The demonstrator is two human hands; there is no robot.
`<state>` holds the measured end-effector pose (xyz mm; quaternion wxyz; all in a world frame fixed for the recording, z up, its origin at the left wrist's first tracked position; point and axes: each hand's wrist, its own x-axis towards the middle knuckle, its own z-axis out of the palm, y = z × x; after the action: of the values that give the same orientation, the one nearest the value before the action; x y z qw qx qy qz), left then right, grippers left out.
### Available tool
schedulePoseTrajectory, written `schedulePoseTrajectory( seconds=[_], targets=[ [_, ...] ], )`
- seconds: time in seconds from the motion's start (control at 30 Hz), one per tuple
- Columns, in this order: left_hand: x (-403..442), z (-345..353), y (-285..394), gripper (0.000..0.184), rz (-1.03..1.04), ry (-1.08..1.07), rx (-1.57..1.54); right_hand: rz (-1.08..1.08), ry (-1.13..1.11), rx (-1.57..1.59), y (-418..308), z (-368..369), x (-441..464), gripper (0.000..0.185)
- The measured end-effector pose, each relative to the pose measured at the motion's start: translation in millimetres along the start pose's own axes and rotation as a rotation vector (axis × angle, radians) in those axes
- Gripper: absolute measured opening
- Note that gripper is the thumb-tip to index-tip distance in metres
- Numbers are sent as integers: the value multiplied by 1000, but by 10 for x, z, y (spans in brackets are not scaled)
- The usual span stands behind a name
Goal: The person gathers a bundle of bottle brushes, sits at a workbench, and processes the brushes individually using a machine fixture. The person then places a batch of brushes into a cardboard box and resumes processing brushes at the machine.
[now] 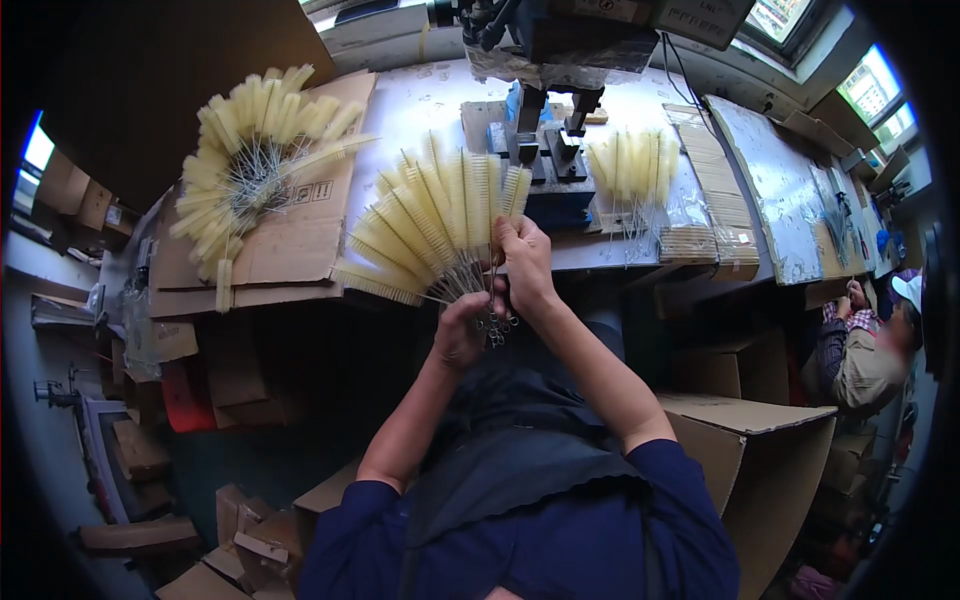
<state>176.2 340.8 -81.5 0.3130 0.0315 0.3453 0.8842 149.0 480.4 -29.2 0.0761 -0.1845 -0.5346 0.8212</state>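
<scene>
The brushes (pixel 425 225) are in both hands by the table (pixel 415 110), spread like a fan. The left hand (pixel 460 330) is curled around their wire ends. The right hand (pixel 525 262) pinches one at the fan's right edge. Past them sits a dark machine (pixel 545 170). A small pile (pixel 632 168) lies right of it; a big pile (pixel 250 140) lies left, on cardboard (pixel 300 245).

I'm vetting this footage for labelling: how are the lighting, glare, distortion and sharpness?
Head view: strong fisheye bending, with black corners; head view: bright windows and pale glare on the tabletop, deep shadow beneath it; head view: brushes in the left hand and right hand look fairly clear, though their crowded wires are hard to separate.
</scene>
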Motion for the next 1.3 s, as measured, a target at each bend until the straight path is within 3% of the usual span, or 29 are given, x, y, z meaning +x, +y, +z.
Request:
schedulePoseTrajectory(
  seconds=[0.1,0.27,0.4,0.63,0.8,0.9,0.93,1.3],
  targets=[
    [-24,284,8,37,35,77,-33,-176,172,116,-7,-8,98,23],
    [12,182,-50,44,-10,107,-17,-128,110,226,-55,-120,172,23],
    [14,415,85,39,87,93,-102,-196,207,476,-226,-243,155,23],
    [116,500,132,35,159,118,-159,-299,279,588,-425,-489,169,29],
    [187,236,374,28,276,130,-71,-243,198,526,-505,-726,206,27],
    [316,110,544,28,289,288,0,96,-79,361,-617,-670,278,24],
    [407,9,546,29,331,292,26,111,-147,397,-585,-603,316,23],
    [901,-372,355,23,358,426,227,296,-181,341,-594,-439,819,24]
  ],
)
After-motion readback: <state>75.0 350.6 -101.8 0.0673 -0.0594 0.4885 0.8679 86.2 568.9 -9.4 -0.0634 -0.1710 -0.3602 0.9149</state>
